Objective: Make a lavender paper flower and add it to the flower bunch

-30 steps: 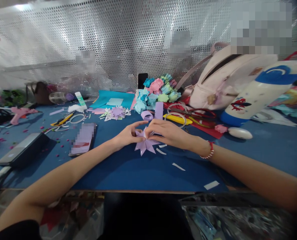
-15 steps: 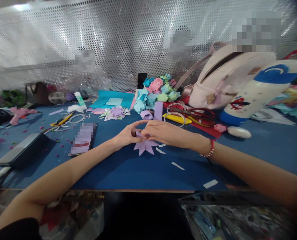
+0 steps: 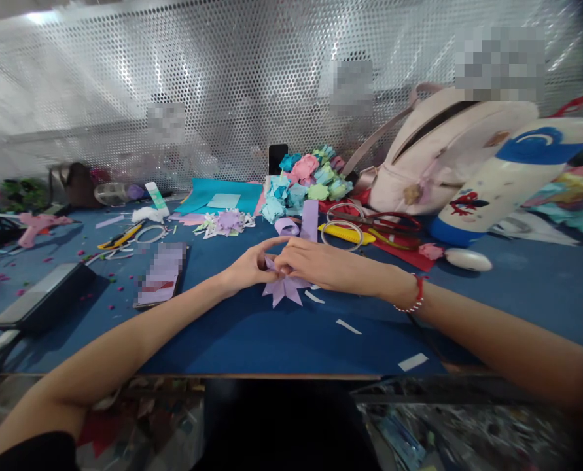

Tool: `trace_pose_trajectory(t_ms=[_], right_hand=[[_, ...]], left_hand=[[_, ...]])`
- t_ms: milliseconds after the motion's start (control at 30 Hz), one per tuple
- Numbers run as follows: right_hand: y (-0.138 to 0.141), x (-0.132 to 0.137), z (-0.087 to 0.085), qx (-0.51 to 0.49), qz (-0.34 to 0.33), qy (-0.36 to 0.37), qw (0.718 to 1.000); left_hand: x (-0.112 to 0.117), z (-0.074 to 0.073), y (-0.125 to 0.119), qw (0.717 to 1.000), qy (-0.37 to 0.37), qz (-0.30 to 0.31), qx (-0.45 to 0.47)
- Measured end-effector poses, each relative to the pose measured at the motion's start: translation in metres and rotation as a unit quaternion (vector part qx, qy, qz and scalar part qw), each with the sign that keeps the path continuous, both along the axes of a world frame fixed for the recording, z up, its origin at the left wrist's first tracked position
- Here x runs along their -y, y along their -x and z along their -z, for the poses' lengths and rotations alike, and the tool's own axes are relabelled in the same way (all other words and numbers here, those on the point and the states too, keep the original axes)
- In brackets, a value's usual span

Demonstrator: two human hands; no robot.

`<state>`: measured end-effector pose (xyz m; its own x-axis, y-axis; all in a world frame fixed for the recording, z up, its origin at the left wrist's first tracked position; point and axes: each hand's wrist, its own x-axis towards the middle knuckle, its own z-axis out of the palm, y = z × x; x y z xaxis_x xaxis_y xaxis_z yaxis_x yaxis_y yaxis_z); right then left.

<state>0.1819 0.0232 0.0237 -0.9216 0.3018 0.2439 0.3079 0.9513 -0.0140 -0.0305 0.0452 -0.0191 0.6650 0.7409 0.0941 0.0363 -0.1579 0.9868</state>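
Note:
A lilac paper star-shaped flower (image 3: 285, 288) lies on the blue table (image 3: 252, 333), its pointed petals spread toward me. My left hand (image 3: 250, 264) pinches its upper left edge with thumb and forefinger. My right hand (image 3: 315, 263), a red bead bracelet at the wrist, covers the flower's top and presses its fingertips together on the paper. Both hands meet over the flower's middle, which is hidden.
Behind the hands lie lilac paper strips (image 3: 305, 222), a heap of folded paper flowers (image 3: 307, 178), red scissors (image 3: 384, 226), tape rings (image 3: 346, 230) and a teal sheet (image 3: 222, 194). A pink backpack (image 3: 438, 154) and a lying flask (image 3: 512, 176) fill the right; a phone (image 3: 161, 275) and black box (image 3: 40, 297) the left.
My right hand has slid a little left over the flower's top, covering more of it. The flower and my left hand have stayed nearly in place.

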Motion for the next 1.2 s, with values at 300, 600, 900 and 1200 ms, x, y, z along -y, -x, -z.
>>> trace_pose_trajectory(t_ms=[300, 600, 900, 1200], right_hand=[[-0.0005, -0.0025, 0.0045, -0.01, -0.002, 0.005, 1.0], [0.0002, -0.0009, 0.004, -0.008, 0.004, -0.03, 1.0], [-0.0008, -0.0028, 0.0052, -0.054, 0.028, -0.078, 0.995], [-0.0015, -0.0024, 0.0051, -0.059, 0.023, -0.059, 0.996]], left_hand=[[-0.0027, 0.0025, 0.0001, 1.0, -0.018, -0.003, -0.011], [-0.0006, -0.0003, -0.0003, 1.0, -0.015, -0.017, -0.01], [-0.0006, -0.0014, 0.0006, 1.0, -0.007, -0.028, -0.008], [-0.0005, -0.0019, 0.0005, 1.0, -0.001, -0.021, -0.002]])
